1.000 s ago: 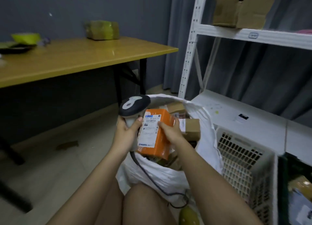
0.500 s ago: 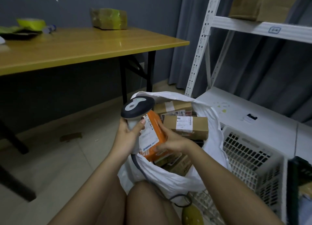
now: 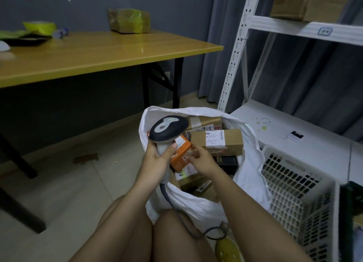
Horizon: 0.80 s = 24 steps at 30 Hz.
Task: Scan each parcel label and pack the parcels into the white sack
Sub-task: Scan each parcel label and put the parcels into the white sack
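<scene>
A packing station on the floor, seen from my head camera: my left hand grips the handle of the barcode scanner, fingers and thumb curled round it, the scanner's head poised over the near-left part of the mouth of the white sack. My right hand rests on the orange parcel, fingertips curled against its right edge; whether they pinch it or only steady it I cannot tell, as that part is blurred. The orange parcel sits inside the sack's mouth, tilted, partly behind the scanner head and touching the boxes beneath it. Deeper in the sack, beyond the orange parcel, lies a brown labelled box, with another taped carton behind it and a dark box below.

I judge the step in hand to be the packing of the orange parcel: it is already within the sack, so its label was presumably read, though nothing here confirms that. The next move, as I read it, calls for my right hand to let the parcel settle flat among the boxes and then reach to the white basket just right of the sack for another, while my left keeps the scanner and its cable, which trails down the sack's near side, clear of the opening.
</scene>
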Available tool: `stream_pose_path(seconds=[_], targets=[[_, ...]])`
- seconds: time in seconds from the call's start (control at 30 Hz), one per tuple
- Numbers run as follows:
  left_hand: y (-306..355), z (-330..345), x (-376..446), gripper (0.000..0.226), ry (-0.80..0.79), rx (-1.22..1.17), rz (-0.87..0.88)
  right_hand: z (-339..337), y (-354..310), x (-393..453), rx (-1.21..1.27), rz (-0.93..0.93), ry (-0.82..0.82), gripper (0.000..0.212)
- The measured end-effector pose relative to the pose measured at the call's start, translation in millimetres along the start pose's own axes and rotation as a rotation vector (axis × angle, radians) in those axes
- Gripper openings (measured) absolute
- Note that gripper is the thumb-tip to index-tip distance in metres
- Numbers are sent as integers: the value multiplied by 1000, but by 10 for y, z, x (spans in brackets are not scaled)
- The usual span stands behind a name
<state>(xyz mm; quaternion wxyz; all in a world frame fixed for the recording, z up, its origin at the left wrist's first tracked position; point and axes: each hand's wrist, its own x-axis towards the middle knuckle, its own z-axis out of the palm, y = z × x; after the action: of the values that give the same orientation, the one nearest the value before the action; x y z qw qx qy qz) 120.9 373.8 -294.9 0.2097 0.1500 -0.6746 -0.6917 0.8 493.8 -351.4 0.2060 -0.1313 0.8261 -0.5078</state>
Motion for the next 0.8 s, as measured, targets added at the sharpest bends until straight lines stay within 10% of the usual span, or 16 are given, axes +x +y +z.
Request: stream_pose_path(seconds=[0.8], targets=[[-228, 2802, -1670, 40, -681, 16, 2, -2354, 2290, -3139, 211, 329, 882, 22]])
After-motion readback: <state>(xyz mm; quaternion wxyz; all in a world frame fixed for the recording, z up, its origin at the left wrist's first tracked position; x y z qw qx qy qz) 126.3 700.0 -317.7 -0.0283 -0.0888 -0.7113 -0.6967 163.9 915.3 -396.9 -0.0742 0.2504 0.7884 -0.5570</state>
